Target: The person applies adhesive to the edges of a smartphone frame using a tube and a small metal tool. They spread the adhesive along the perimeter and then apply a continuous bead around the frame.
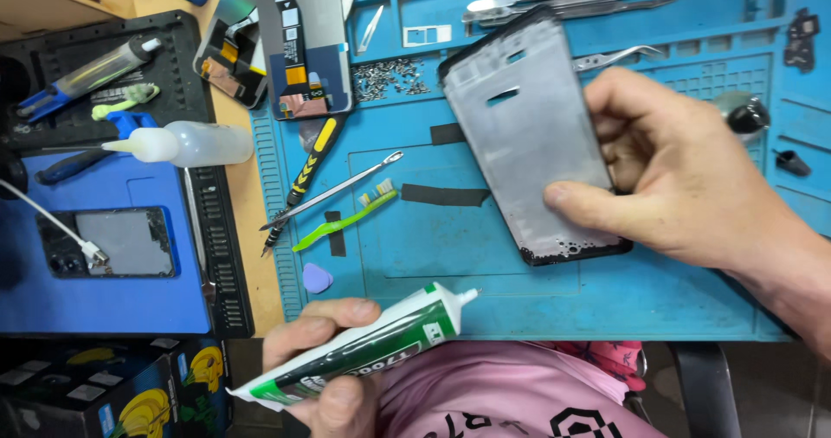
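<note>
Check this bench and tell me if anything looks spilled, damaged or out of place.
One thing stands out: the phone frame in the right hand has small bubbly or pitted marks along its bottom edge, like leftover adhesive. The pile of tiny screws lies loose on the blue mat. The glue tube in the left hand is uncapped; nothing looks spilled.

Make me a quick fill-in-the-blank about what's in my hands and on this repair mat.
1. The right hand holds a phone ____ by its edge.
2. The left hand grips a green and white ____.
3. The toothbrush lying on the blue mat is ____ in colour.

Missing words: frame; tube; green
</note>
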